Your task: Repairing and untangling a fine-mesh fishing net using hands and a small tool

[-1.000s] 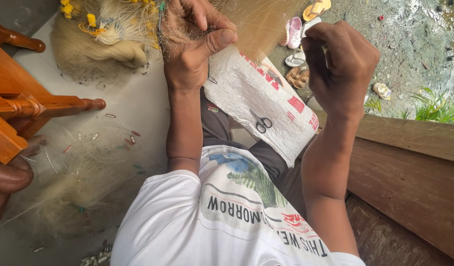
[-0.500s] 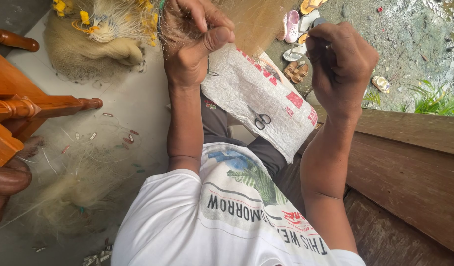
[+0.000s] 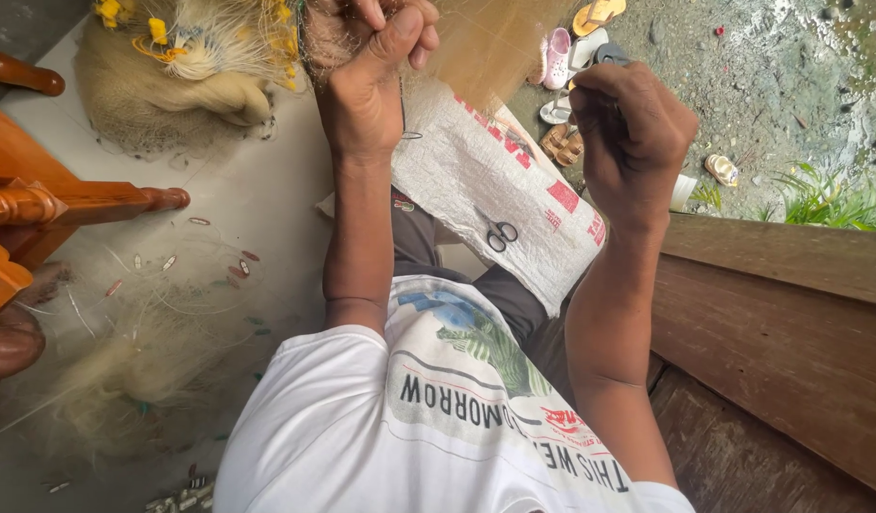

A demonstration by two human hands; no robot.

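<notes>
A white woven sack (image 3: 485,180) with red print lies across the lap

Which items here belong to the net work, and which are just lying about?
In use: left hand and right hand gripping fine translucent fishing net; small scissors; white woven sack.
Lying about: sandals; brown wooden chair.

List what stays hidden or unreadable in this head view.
- Left hand: fingertips cut off by the top edge.
- Right hand: whatever it pinches is covered by its curled fingers.
- Fishing net: strands too fine to trace.
- Scissors: too small for detail.
</notes>
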